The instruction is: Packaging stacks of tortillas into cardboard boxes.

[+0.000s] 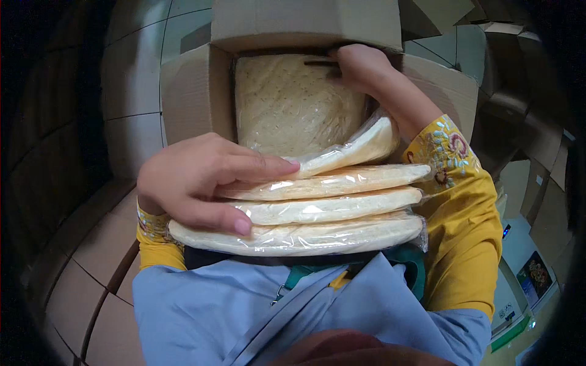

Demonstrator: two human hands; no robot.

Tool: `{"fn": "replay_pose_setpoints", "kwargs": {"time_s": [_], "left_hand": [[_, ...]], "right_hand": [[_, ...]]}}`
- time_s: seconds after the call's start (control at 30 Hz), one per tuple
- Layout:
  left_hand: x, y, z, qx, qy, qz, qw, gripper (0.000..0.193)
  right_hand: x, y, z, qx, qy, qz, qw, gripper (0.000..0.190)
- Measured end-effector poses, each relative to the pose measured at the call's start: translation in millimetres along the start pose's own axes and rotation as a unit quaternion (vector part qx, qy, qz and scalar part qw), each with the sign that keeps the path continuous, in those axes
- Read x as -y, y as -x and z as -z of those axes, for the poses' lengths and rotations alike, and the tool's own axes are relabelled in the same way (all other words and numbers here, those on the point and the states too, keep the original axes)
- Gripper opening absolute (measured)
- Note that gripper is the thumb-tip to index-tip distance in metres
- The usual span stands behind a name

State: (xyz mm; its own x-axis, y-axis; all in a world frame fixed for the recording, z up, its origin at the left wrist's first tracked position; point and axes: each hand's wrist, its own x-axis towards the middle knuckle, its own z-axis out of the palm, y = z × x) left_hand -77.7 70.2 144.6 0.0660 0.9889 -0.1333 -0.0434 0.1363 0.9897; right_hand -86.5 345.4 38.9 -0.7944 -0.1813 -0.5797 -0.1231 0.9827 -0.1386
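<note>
Several flat bread slabs in clear plastic (329, 206) stand on edge, stacked against my body. My left hand (197, 178) grips this stack at its left side, with the thumb over the nearer slabs and the fingers over the farther ones. The farthest wrapped slab (366, 142) bends upward at its right end. Another wrapped bread slab (288, 100) lies flat inside an open cardboard box (222, 91). My right hand (361, 66) reaches into the box's far right corner. Its fingertips are hidden and blurred, beside a thin dark strip (320, 63) I cannot identify.
The box's flaps stand spread outward, with the far flap (306, 20) upright and the right flap (442, 87) beside my forearm. Tiled floor (132, 78) lies to the left. On the right are more cardboard pieces (540, 119) and a white device (517, 265) with a small lit display.
</note>
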Motion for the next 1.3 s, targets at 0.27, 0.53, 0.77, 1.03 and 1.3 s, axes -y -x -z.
{"fn": "replay_pose_setpoints", "kwargs": {"time_s": [0.27,0.53,0.77,1.03,1.3], "left_hand": [[29.1,-6.7,2.1,-0.178,0.172,0.144,0.958,0.063],[-7.4,-8.9,4.3,-0.225,-0.415,0.135,0.871,0.048],[0.2,-6.6,0.0,-0.168,-0.13,0.04,0.976,0.035],[47.2,0.8,25.6,-0.109,0.216,0.072,0.968,0.046],[19.6,-12.3,17.6,-0.349,-0.412,0.053,0.84,0.03]], "right_hand": [[-3.9,49.6,56.8,0.044,-0.238,0.127,0.962,0.04],[4.1,60.4,72.3,0.32,-0.368,0.174,0.855,0.033],[-14.8,-0.8,-14.8,0.035,-0.005,0.001,0.999,0.026],[11.8,30.4,34.7,0.03,-0.015,-0.011,0.999,0.032],[8.7,76.8,57.6,0.228,-0.292,0.192,0.909,0.026]]}}
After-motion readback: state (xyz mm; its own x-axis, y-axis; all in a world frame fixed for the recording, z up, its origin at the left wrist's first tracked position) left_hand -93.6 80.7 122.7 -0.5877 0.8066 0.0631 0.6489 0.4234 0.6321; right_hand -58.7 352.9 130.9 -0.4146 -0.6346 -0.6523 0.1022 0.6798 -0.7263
